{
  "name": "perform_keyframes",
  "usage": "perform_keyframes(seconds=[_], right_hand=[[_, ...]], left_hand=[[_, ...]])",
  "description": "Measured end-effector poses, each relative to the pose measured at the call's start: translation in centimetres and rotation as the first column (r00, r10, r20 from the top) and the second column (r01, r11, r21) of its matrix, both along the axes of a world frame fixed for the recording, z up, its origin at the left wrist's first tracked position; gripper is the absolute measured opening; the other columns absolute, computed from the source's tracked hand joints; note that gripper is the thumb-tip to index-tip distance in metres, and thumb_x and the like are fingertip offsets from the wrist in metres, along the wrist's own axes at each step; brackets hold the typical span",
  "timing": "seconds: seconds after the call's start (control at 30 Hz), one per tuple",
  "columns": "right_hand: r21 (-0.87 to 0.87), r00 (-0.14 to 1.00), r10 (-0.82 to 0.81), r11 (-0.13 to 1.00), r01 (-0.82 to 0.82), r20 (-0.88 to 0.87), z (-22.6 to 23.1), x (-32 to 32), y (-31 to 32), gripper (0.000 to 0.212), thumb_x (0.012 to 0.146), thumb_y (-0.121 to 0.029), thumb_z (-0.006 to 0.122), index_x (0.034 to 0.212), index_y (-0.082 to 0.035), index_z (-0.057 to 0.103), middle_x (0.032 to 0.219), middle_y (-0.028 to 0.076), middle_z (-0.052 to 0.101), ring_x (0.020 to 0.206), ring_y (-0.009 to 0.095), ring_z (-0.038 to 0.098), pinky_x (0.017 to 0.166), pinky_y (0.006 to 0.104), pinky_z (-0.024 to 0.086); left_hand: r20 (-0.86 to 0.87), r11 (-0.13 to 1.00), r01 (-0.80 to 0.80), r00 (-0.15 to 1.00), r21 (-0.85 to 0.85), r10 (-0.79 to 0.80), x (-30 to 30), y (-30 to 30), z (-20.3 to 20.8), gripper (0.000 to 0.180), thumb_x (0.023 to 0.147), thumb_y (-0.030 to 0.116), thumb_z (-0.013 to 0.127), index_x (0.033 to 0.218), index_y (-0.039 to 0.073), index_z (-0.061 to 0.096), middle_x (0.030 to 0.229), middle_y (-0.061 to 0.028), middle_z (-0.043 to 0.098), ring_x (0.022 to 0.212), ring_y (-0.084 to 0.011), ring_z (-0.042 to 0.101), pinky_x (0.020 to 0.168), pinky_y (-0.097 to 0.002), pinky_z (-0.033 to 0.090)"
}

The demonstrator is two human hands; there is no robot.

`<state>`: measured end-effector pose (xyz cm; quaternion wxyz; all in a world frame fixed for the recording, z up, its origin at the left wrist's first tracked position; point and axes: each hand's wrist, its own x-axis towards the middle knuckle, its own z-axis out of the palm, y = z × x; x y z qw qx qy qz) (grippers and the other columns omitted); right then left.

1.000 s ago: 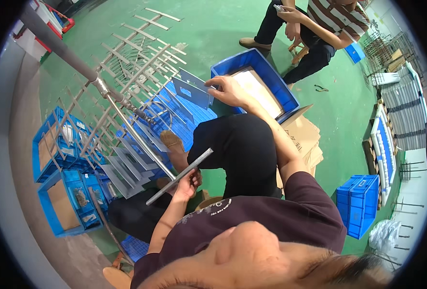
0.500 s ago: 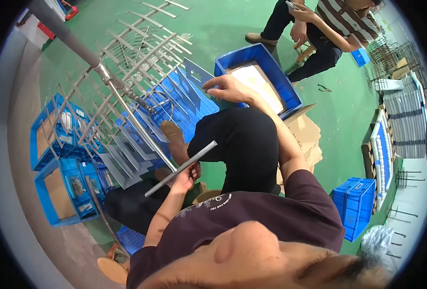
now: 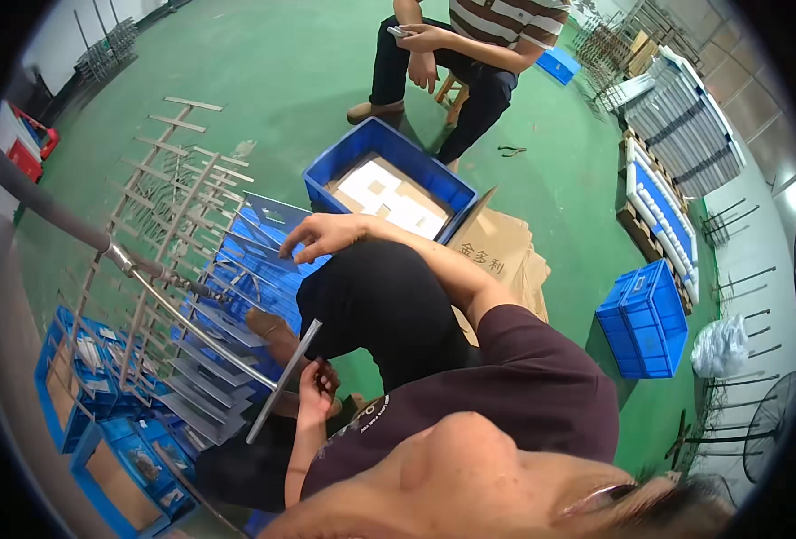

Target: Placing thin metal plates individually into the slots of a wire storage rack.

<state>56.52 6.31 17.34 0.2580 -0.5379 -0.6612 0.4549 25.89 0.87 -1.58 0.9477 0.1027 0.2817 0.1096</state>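
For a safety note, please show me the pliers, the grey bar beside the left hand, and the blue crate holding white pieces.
Pliers (image 3: 509, 151): head view, middle of the tool.
Grey bar (image 3: 283, 381): head view, middle of its length.
Blue crate (image 3: 420, 170): head view, inside of its far wall.

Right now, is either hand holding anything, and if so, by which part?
It cannot be told: the left hand is curled close to the grey bar, and the right hand is beside a grey panel, but neither shows a clear grip.
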Motion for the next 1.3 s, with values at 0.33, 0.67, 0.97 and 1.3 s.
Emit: perform_keyframes(seconds=[0.33,0.67,0.97,1.3], right_hand=[[0.185,0.965,-0.195,0.969,0.162,0.178,0.2,0.1,-0.1,0.030,0.080,-0.022,0.058,0.103,-0.004,0.065,0.087,0.010,0.067,0.070,0.023,0.061,0.066,0.0320,0.049],[0.249,0.903,-0.275,0.948,0.198,0.331,0.0,0.8,-0.2,0.028,0.080,-0.020,0.059,0.103,-0.005,0.065,0.086,0.011,0.066,0.072,0.022,0.062,0.065,0.0309,0.049],[0.311,0.956,-0.236,0.934,0.174,0.176,-1.3,1.0,0.7,0.029,0.080,-0.017,0.057,0.103,-0.001,0.064,0.087,0.012,0.066,0.070,0.021,0.061,0.065,0.0314,0.049],[0.165,0.970,-0.115,0.983,0.080,0.215,-0.8,0.5,0.4,0.030,0.082,-0.018,0.057,0.105,0.001,0.063,0.092,0.011,0.067,0.075,0.019,0.061,0.068,0.0281,0.049]], left_hand=[[0.012,0.999,-0.008,1.000,-0.049,0.009,-0.4,0.0,-0.9,0.026,0.085,0.022,0.056,0.062,0.015,0.045,0.052,0.0022,0.037,0.046,-0.0085,0.033,0.044,-0.0205,0.026],[-0.050,1.000,-0.013,0.999,-0.022,0.012,-0.1,0.0,-0.2,0.025,0.084,0.022,0.056,0.063,0.015,0.045,0.053,0.0022,0.038,0.046,-0.0084,0.033,0.044,-0.0209,0.025],[-0.146,0.994,-0.105,0.984,-0.039,0.098,-0.7,-0.6,-1.2,0.019,0.085,0.022,0.056,0.070,0.012,0.050,0.054,0.0026,0.037,0.047,-0.0085,0.032,0.044,-0.0212,0.024],[-0.051,0.994,-0.034,0.998,0.101,0.040,-0.2,-0.6,0.3,0.024,0.087,0.023,0.054,0.067,0.011,0.048,0.054,0.0014,0.037,0.048,-0.0097,0.034,0.047,-0.0219,0.028]])
